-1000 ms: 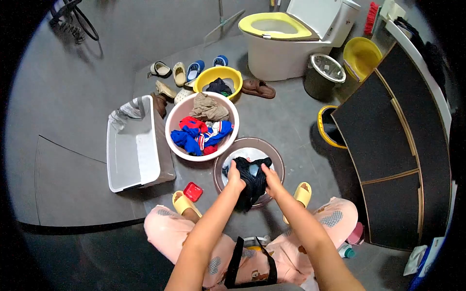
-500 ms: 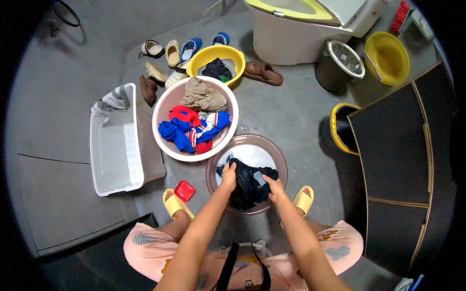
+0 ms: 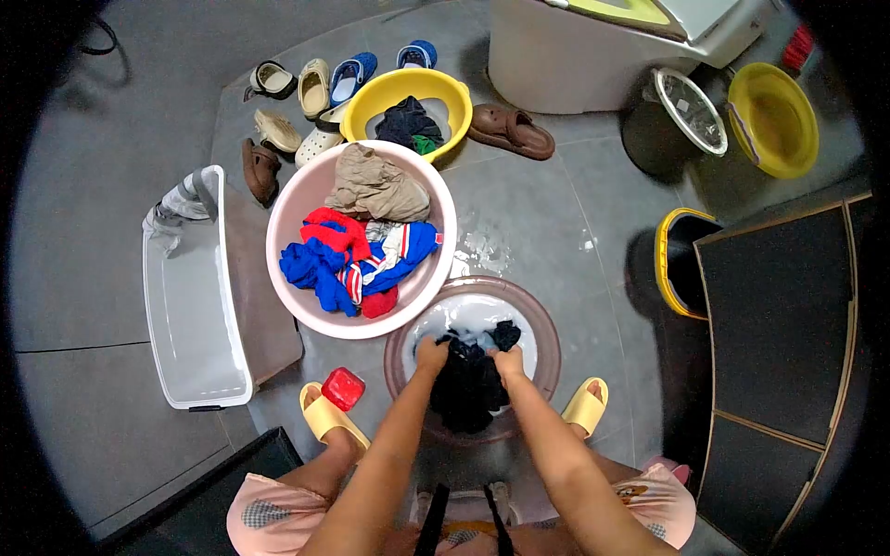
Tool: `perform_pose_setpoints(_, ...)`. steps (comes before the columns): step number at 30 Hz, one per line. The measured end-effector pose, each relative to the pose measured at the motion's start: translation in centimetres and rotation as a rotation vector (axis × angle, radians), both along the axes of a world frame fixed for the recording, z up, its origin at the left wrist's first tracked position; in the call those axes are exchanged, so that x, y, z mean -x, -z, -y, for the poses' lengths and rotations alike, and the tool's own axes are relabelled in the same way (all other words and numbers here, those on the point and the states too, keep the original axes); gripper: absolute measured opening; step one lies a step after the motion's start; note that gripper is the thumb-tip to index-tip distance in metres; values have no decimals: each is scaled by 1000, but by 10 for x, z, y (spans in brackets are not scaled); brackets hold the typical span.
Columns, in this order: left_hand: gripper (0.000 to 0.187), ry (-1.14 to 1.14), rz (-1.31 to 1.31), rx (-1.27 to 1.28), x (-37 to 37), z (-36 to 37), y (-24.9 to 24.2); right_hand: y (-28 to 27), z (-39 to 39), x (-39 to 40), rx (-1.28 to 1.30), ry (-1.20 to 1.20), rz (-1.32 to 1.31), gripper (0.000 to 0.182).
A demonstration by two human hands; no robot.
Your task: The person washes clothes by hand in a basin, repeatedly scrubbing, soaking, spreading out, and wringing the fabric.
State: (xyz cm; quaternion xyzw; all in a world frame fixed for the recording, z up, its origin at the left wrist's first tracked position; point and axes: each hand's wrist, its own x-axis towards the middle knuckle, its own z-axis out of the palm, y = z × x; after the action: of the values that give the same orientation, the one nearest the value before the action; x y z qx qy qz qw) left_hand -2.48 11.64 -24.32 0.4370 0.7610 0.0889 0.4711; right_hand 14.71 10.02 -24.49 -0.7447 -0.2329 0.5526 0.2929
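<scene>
A wet black garment (image 3: 465,389) lies bunched in a brownish translucent basin (image 3: 551,357) of cloudy, sudsy water (image 3: 473,309). On its left side, my left hand (image 3: 431,355) is closed around the cloth. My right hand (image 3: 507,362) grips it on the right, and a dark clump of fabric pokes up just beyond those fingers. Both hands are low in the basin, close to the water. Part of the garment is under the suds and cannot be seen. A pink tub (image 3: 280,278) touches or nearly touches the basin at the upper left, holding blue-and-red clothes (image 3: 357,264) and a beige garment (image 3: 375,185).
Behind the pink tub stands a yellow basin (image 3: 454,91) with dark clothing. A white bin (image 3: 190,306) is at the left, a red soap box (image 3: 343,389) near my left slipper (image 3: 324,417). Several shoes, a toilet, buckets and a black cabinet (image 3: 788,334) surround the grey floor.
Both hands have gone down into the basin with the black garment, which is now more bunched and pressed into the water. More suds show, and the camera view has shifted slightly.
</scene>
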Motion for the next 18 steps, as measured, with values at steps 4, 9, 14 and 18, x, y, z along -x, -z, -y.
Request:
perform_pose_setpoints(4, 40, -334, 135, -347, -13, 11, 21, -26, -11, -1, 96, -13, -195, 33)
perform_pose_setpoints(9, 32, -390, 354, -554, -47, 30, -92, -95, 1, 12, 121, 144, -635, 31)
perform_pose_setpoints(14, 18, -71, 81, -938, -71, 76, -144, -95, 37, 12, 77, 238, -1120, 35)
perform_pose_setpoints(18, 26, -16, -10, -961, -56, 86, -180, -136, 73, 26, -119, 135, -1261, 36)
